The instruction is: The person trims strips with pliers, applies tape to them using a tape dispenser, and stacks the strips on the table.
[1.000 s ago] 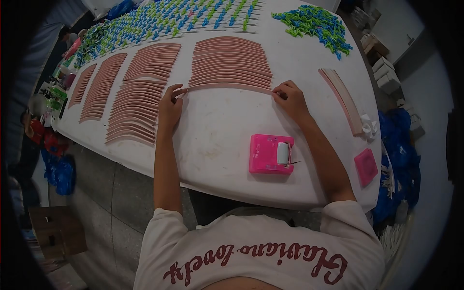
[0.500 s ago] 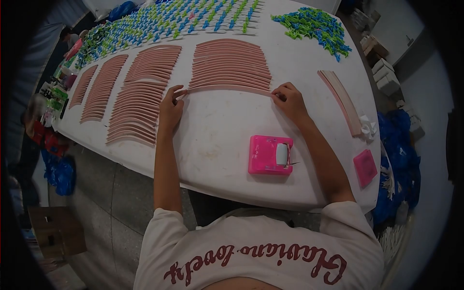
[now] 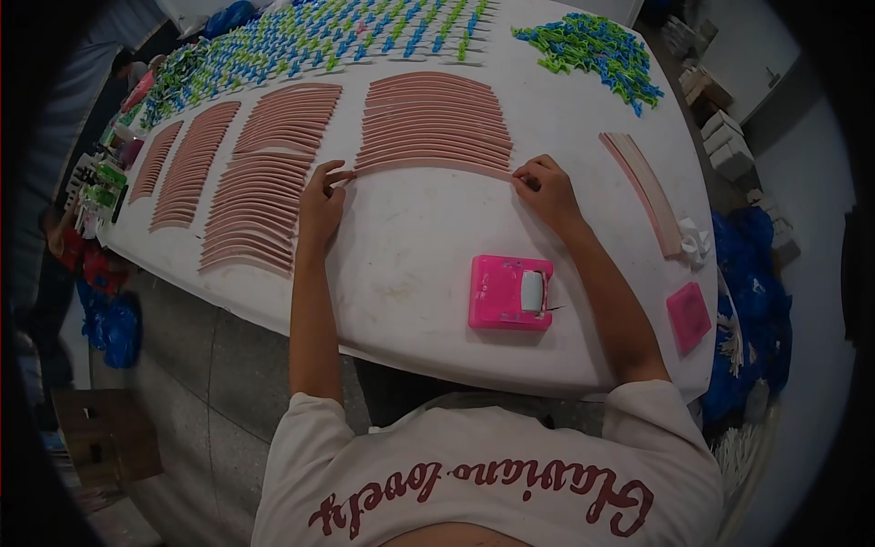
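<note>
A curved pink strip (image 3: 433, 165) lies across the near edge of a group of similar pink strips (image 3: 436, 118) on the white table (image 3: 401, 264). My left hand (image 3: 324, 201) pinches its left end, and my right hand (image 3: 547, 190) pinches its right end. More rows of pink strips (image 3: 251, 210) lie to the left of my left hand. Below my right hand sits a pink box with a white roller (image 3: 509, 292). A stack of pale strips (image 3: 643, 191) lies to the right.
Blue and green pieces spread in rows (image 3: 337, 41) cover the far left of the table. A blue and green pile (image 3: 592, 55) lies at the far right. A pink pad (image 3: 688, 316) and crumpled white paper (image 3: 694, 242) are near the right edge. Another person (image 3: 68, 232) is at the left.
Both hands stay almost in place with the strip between them. At the far left, the other person's arm and head have shifted slightly.
</note>
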Demonstrator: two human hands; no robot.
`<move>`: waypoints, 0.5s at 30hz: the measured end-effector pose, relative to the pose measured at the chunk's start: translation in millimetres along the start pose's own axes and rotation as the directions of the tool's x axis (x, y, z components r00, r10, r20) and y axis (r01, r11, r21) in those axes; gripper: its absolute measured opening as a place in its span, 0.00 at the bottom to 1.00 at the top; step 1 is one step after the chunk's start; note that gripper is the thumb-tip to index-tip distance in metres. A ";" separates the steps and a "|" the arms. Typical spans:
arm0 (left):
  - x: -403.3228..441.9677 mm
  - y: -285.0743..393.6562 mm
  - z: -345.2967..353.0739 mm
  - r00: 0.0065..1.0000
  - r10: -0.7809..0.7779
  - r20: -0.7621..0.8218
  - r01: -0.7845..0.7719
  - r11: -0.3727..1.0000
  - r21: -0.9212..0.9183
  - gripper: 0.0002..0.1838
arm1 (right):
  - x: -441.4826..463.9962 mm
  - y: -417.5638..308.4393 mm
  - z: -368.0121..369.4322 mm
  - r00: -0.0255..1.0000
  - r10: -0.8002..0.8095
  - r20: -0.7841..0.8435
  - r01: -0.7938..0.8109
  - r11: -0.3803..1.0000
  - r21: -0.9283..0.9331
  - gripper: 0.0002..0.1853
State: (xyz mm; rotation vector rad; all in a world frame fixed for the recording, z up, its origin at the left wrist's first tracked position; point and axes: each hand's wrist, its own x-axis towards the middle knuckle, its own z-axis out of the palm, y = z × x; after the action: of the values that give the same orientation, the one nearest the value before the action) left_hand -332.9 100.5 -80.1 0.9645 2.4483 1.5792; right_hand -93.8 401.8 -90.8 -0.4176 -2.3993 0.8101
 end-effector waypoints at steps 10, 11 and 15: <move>2.4 -3.1 -0.7 1.000 0.016 0.000 -0.016 0.999 0.043 0.25 | 0.1 -1.2 -1.2 1.000 0.023 0.013 -0.023 0.999 0.034 0.06; 2.6 -3.4 -0.7 1.000 0.023 0.000 -0.023 0.999 0.041 0.25 | 0.1 -1.4 -1.4 1.000 0.024 0.012 -0.024 0.999 0.034 0.06; 2.3 -3.1 -0.2 1.000 0.028 0.003 -0.029 0.998 0.051 0.25 | 0.1 -2.0 -1.7 0.999 0.028 0.017 -0.029 0.999 0.030 0.06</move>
State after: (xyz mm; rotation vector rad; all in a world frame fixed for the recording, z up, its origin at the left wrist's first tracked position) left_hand -336.3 100.8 -82.0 1.0126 2.4959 1.5306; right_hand -93.1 401.1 -88.4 -0.4354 -2.3983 0.8653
